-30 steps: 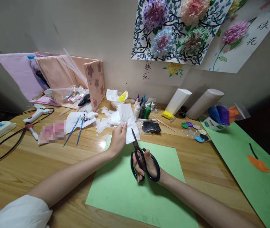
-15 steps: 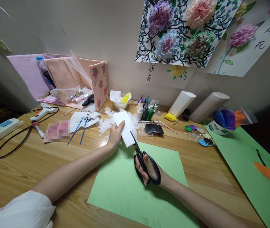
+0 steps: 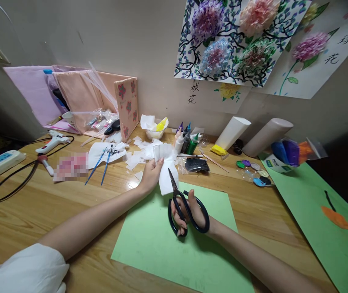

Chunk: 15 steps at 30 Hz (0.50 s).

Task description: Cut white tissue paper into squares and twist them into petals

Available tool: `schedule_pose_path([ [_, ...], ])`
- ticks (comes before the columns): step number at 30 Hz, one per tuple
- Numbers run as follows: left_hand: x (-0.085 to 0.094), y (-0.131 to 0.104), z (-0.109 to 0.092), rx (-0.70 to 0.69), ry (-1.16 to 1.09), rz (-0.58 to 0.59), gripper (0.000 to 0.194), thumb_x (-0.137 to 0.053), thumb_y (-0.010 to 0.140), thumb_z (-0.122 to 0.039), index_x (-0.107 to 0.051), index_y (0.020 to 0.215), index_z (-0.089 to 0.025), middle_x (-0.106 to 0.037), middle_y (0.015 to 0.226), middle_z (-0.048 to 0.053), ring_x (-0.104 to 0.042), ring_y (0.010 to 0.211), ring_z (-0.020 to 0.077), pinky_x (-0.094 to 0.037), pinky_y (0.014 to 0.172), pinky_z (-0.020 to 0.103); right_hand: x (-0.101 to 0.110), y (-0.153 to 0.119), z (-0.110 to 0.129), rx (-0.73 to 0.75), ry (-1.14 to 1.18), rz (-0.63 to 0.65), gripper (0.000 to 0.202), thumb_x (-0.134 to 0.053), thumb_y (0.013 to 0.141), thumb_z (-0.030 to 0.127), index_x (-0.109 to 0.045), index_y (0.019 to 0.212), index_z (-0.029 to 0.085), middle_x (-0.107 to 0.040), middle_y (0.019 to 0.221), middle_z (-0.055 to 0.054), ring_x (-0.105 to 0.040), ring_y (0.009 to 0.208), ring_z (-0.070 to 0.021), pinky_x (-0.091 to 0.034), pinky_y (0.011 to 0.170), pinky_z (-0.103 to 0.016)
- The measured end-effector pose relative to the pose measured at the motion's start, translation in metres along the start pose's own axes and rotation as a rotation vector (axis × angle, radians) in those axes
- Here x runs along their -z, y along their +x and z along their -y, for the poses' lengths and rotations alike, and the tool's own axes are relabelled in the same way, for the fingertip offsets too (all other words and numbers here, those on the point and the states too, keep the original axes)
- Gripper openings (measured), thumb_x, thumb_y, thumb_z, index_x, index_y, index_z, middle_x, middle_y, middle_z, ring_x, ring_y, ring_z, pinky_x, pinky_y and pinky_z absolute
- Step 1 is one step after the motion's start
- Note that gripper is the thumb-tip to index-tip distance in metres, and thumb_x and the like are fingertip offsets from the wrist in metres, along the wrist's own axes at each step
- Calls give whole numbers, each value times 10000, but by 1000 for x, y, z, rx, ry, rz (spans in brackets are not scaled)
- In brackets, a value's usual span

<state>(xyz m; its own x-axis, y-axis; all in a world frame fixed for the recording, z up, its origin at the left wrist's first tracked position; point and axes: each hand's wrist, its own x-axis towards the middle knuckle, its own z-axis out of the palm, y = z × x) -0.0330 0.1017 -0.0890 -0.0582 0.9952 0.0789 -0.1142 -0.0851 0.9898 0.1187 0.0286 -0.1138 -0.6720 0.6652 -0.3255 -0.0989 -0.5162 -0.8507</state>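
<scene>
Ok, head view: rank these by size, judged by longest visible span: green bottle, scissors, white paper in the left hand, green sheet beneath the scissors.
1. Green sheet
2. Scissors
3. White paper
4. Green bottle

The white paper point(image 3: 165, 179) was a narrow strip, creased toward its top, with its lower part hanging tilted below the left hand point(image 3: 152, 176) that pinched it. The scissors point(image 3: 177, 194), dark-bladed with large black looped handles, sat in the right hand point(image 3: 196, 211), pointing up and away, one blade showing against the paper's front.
</scene>
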Motion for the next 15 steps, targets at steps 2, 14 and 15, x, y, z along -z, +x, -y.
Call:
schedule_pose_path([
  [2, 0, 0, 1, -6, 5, 1, 384, -574, 742, -514, -501, 692, -141, -486, 598, -29, -402, 538, 81, -313, 473, 185, 0, 2, -3, 3, 4, -17, 828, -180, 512, 929, -453, 692, 168, -426, 313, 54, -438, 258, -106, -442, 335, -251],
  [14, 0, 1, 3, -4, -21, -26, 358, -578, 755, -493, -528, 710, -142, -538, 624, -22, -465, 581, 96, -357, 524, 199, -4, 1, -5, 35, -25, -110, 738, -303, 539, 902, -422, 686, 188, -365, 298, 104, -328, 205, -63, -353, 253, -182],
  [15, -1, 0, 2, -2, -19, -28, 360, -580, 753, -494, -528, 704, -141, -538, 620, -23, -465, 579, 96, -356, 522, 200, -4, 1, -3, 23, -24, -86, 767, -258, 521, 916, -427, 685, 186, -381, 300, 94, -356, 215, -73, -380, 270, -197],
])
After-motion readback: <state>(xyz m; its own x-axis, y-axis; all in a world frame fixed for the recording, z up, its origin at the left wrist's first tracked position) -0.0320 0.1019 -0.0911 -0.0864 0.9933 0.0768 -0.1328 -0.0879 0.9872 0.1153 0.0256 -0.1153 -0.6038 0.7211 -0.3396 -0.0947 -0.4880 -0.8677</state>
